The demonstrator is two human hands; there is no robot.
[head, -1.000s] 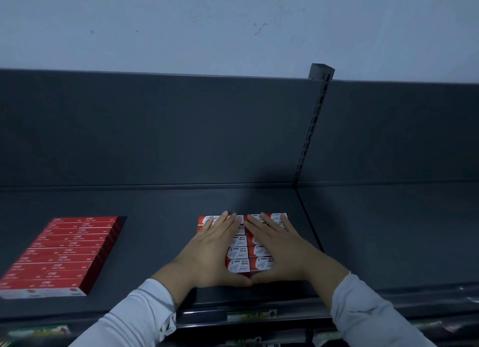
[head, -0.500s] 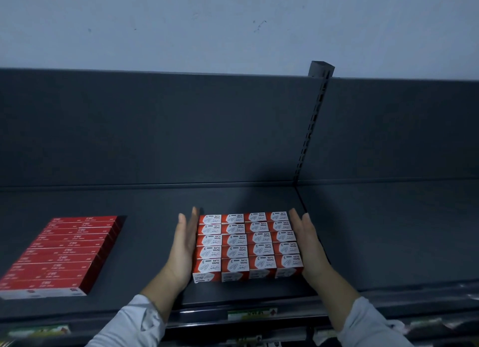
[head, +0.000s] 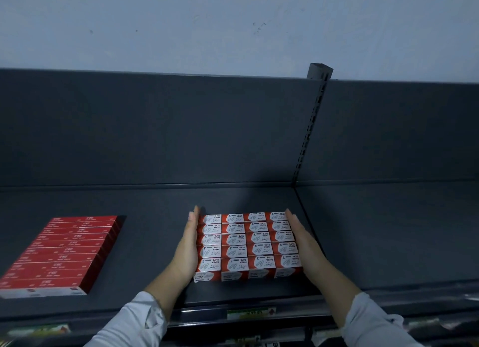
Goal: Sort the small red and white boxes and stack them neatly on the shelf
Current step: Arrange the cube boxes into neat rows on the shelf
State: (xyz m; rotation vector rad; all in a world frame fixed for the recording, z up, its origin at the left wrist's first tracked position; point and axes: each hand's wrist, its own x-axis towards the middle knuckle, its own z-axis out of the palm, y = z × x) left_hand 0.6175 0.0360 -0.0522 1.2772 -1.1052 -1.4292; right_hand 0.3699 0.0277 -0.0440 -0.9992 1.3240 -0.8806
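A label [head: 251,313] sits on the shelf [head: 145,217] lip. Left hand [head: 186,248] and right hand [head: 303,245], fingers straight and together, press the sides of the boxes [head: 248,245] mid-shelf: twenty, four across, five deep. Red packs [head: 62,253] lie well left. One slotted post [head: 311,128] stands behind.

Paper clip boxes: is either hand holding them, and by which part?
Not gripped. The left hand and right hand press flat, fingers straight, against the left and right sides of the block of paper clip boxes.

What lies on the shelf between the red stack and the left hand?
In the head view, only bare shelf surface lies between the red stack and the left hand.
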